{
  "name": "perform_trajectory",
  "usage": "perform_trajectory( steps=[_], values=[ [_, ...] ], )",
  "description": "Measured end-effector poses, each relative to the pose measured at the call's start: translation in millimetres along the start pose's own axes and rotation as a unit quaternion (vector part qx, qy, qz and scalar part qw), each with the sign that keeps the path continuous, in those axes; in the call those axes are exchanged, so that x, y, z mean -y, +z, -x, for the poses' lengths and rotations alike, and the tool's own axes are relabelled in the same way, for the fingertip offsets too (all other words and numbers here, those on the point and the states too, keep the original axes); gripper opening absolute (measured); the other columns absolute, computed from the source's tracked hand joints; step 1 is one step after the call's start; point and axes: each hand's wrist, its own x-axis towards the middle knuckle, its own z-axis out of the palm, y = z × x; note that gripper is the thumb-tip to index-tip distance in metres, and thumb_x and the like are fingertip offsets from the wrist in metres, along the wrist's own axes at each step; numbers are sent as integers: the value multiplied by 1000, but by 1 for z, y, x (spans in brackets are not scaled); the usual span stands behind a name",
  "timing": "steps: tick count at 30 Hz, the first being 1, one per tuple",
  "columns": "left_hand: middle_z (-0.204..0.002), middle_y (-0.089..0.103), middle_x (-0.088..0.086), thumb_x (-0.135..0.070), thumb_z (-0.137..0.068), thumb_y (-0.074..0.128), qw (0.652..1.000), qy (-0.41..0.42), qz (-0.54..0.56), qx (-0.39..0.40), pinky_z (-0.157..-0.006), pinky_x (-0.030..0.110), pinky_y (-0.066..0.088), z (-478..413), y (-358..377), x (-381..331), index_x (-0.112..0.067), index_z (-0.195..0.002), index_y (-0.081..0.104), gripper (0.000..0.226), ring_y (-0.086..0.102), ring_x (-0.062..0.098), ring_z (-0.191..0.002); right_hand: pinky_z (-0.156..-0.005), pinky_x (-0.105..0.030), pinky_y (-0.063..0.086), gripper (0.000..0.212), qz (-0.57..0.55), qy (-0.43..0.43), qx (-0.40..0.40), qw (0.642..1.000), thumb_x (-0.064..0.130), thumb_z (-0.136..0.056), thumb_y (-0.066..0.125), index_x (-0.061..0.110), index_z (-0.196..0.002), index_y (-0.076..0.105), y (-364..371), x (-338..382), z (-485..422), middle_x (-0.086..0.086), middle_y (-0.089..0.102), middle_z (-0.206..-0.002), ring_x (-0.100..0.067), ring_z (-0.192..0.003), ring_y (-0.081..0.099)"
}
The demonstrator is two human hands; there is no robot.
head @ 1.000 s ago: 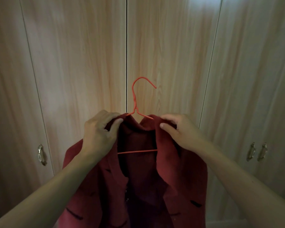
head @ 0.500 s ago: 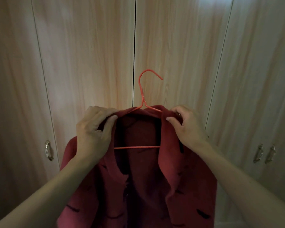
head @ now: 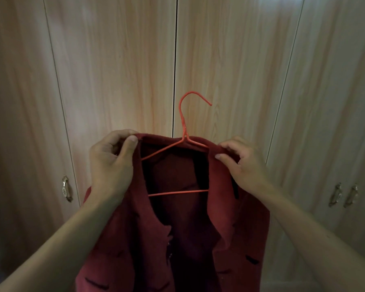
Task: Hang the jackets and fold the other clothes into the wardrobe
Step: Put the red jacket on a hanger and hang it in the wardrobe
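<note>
Head view: both hands hold up a dark red wool jacket [head: 230, 207] on an orange wire hanger [head: 184, 131] before closed light wooden wardrobe doors [head: 118, 70]. Left hand [head: 110, 163] pinches the collar's left end; right hand [head: 244, 163] pinches its right end.

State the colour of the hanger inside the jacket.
Orange-red; the hanger shows clearly in the head view, its hook against the pale wardrobe doors.

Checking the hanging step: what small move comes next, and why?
Probably free the right hand from the red jacket to pull a door handle, while the left hand holds it: the jacket already sits on the hanger, but the wardrobe doors are shut.
</note>
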Motion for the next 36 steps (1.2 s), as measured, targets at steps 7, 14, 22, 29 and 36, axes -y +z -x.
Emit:
perform_trajectory(
  steps=[7, 14, 22, 29, 36],
  values=[
    [-86, 64, -13, -18, -83, 68, 955, 166, -196, 146, -71, 17, 46, 12, -2, -3, -24, -90, 71, 10, 62, 11, -78, -73, -18, 44, 7, 5, 17, -49, 999, 12, -85, 74, 9, -91, 72, -3, 2, -5, 0, 63, -85, -12, -80, 58],
    [-98, 60, -12, -14, -91, 66, 918, 199, -268, 216, -73, 15, 47, 0, 5, -11, -20, -107, 65, 18, 59, 9, -88, -74, -26, 49, 7, -14, -3, -63, 998, 11, -86, 74, 8, -92, 73, -14, 8, -5, -1, 65, -86, -17, -82, 62],
    [-90, 71, -2, -10, -89, 65, 908, 247, -297, 164, -79, 6, 39, 1, 22, -10, -10, -101, 74, 15, 61, 7, -82, -78, -29, 49, 18, -27, -1, -4, 1000, 16, -89, 70, 20, -106, 68, -19, 5, 1, 8, 61, -93, -8, -85, 59],
    [-85, 70, -2, -5, -87, 70, 916, 240, -293, 134, -75, 5, 40, 12, 27, -7, -10, -99, 75, 13, 58, 4, -76, -73, -8, 39, 35, 31, 21, -32, 999, 50, -73, 79, 27, -94, 64, -10, 21, 4, 15, 59, -90, -5, -84, 57],
    [-85, 70, -2, -4, -86, 71, 912, 236, -311, 125, -78, -1, 35, 10, 16, -5, -10, -99, 75, 14, 53, -2, -79, -75, -6, 38, 13, 47, 9, -16, 999, 10, -89, 69, 16, -99, 74, -14, 24, -2, 8, 59, -89, -3, -82, 56]
  ],
)
